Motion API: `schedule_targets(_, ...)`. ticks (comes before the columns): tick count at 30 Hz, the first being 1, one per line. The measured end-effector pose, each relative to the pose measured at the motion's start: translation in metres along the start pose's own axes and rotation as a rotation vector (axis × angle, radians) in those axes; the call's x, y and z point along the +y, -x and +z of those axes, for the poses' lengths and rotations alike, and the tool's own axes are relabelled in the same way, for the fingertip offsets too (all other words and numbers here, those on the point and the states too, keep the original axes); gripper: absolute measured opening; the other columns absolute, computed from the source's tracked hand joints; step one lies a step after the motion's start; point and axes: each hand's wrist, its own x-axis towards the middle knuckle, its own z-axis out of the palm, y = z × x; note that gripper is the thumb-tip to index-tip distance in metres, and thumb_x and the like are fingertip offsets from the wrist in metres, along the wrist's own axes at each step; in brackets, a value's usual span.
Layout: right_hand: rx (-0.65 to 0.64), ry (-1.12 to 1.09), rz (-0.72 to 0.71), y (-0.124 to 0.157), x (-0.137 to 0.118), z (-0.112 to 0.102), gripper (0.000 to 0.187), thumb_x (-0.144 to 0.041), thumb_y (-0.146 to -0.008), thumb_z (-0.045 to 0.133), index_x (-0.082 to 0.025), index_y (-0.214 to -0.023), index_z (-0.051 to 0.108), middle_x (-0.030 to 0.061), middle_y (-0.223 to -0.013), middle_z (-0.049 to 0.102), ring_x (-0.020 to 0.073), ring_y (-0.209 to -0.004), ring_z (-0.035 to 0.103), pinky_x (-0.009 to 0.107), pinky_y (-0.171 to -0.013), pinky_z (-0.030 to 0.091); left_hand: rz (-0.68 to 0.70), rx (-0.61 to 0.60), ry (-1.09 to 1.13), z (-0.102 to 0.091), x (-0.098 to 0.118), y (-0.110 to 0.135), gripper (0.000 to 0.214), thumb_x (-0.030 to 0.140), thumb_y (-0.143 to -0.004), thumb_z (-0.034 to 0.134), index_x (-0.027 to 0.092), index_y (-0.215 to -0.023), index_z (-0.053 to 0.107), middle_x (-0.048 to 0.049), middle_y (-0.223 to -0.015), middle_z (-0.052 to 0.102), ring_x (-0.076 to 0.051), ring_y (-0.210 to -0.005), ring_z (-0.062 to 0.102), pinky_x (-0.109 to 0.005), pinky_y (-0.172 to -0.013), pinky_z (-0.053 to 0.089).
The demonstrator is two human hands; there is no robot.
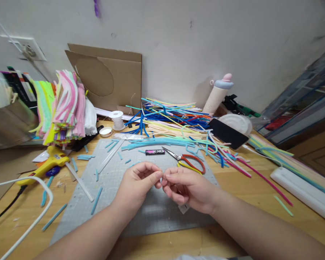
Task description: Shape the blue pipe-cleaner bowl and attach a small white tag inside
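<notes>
Over the middle of the grey cutting mat (141,220), my left hand (139,180) and my right hand (188,186) meet at the fingertips. Both are closed in a pinch, thumb against forefinger. Whatever sits between the fingertips is too small to make out. A small whitish piece (183,208) shows just under my right hand. Beyond the hands lie scissors (191,162) with red and yellow handles, and a dark battery-like cylinder (155,152). Light blue pipe cleaners (151,143) are bundled across the mat's far edge, and cut bits of them are scattered at the left.
A yellow glue gun (52,160) with a clear stick lies at the left, near a white cable (47,187). Heaped pipe cleaners (173,115), a bottle (218,94) and a black phone (228,133) line the back. A white power strip (300,191) runs along the right.
</notes>
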Motion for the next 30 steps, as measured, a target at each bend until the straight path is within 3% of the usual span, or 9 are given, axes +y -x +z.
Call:
schedule_targets(4, -0.002, -0.11, 0.08, 0.0007, -0.0002, -0.0007, 0.015, -0.027, -0.078, 0.066, -0.012, -0.076, 0.064, -0.0013, -0.059, 0.059, 0.0013, -0.035, 0.038, 0.015, -0.036, 0.017, 0.013, 0.013, -0.031, 0.0007, 0.0012, 0.0012, 0.017, 0.028, -0.072, 0.073, 0.014, -0.071, 0.064, 0.0016, -0.058, 0.063, -0.009, -0.054, 0.054, -0.02, -0.057, 0.043)
schedule_targets(14, 0.013, -0.059, 0.045, 0.0018, 0.0011, 0.0019, 0.021, -0.029, -0.078, 0.069, -0.014, -0.074, 0.055, -0.0025, -0.062, 0.056, 0.0008, -0.038, 0.036, 0.015, -0.038, 0.013, 0.03, 0.036, 0.013, 0.0036, 0.0004, 0.0005, 0.019, 0.027, -0.069, 0.077, 0.013, -0.069, 0.063, 0.0028, -0.057, 0.061, -0.007, -0.052, 0.053, -0.018, -0.054, 0.043)
schedule_targets(22, 0.071, 0.016, -0.038, 0.0012, 0.0012, 0.0032, 0.022, -0.028, -0.073, 0.071, -0.015, -0.069, 0.054, -0.0044, -0.054, 0.051, 0.0015, -0.038, 0.032, 0.017, -0.038, 0.013, -0.307, -0.155, 0.396, 0.001, -0.0007, -0.0007, 0.022, 0.026, -0.069, 0.079, 0.012, -0.069, 0.063, 0.0038, -0.055, 0.055, -0.004, -0.049, 0.05, -0.015, -0.053, 0.044)
schedule_targets(26, 0.07, -0.018, -0.025, 0.0016, 0.0007, 0.0036, 0.022, -0.029, -0.072, 0.07, -0.015, -0.069, 0.053, -0.0049, -0.053, 0.051, 0.0013, -0.036, 0.033, 0.017, -0.039, 0.013, -0.206, -0.088, 0.302, -0.0032, -0.0004, -0.0047, 0.025, 0.024, -0.063, 0.083, 0.015, -0.081, 0.069, 0.0, -0.073, 0.066, -0.007, -0.059, 0.058, -0.019, -0.062, 0.048)
schedule_targets(30, 0.06, -0.056, 0.001, 0.0022, 0.0006, 0.004, 0.02, -0.026, -0.071, 0.07, -0.015, -0.069, 0.055, -0.0049, -0.052, 0.052, 0.0015, -0.036, 0.032, 0.017, -0.038, 0.014, -0.079, -0.073, 0.152, -0.0039, -0.0046, -0.0063, 0.021, 0.03, -0.064, 0.083, 0.016, -0.074, 0.071, -0.0001, -0.066, 0.066, -0.009, -0.059, 0.058, -0.021, -0.061, 0.047)
